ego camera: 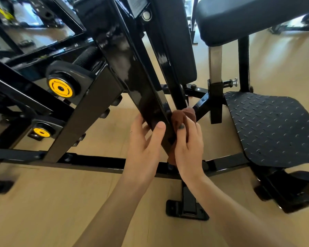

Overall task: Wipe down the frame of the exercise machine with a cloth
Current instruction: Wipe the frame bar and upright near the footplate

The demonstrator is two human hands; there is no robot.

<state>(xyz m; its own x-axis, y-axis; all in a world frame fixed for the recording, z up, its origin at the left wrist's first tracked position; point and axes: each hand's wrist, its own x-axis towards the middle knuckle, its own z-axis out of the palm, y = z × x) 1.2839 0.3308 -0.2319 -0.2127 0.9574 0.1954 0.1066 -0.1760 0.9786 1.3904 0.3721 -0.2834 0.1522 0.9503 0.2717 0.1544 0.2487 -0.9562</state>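
Here, in the head view, I have the brown crumpled cloth [181, 118] bunched against the lower end of the glossy black sloping steel beam [132, 72] of the exercise machine, with my right hand [189, 145] curled around the cloth and pressing it to the beam's right face. My left hand [144, 138] grips the same beam from the other side, thumb across its front, holding no cloth. I judge the wipe is partway through: this 1 beam is being worked near its foot, while the black floor crossbar [100, 162], the black studded footplate [275, 129] and the other black struts look untouched, though I cannot tell clean from dusty here. The round yellow pivot cap [60, 88] carries ringed lettering too blurred to read, and the white label [137, 4] up top is unreadable.
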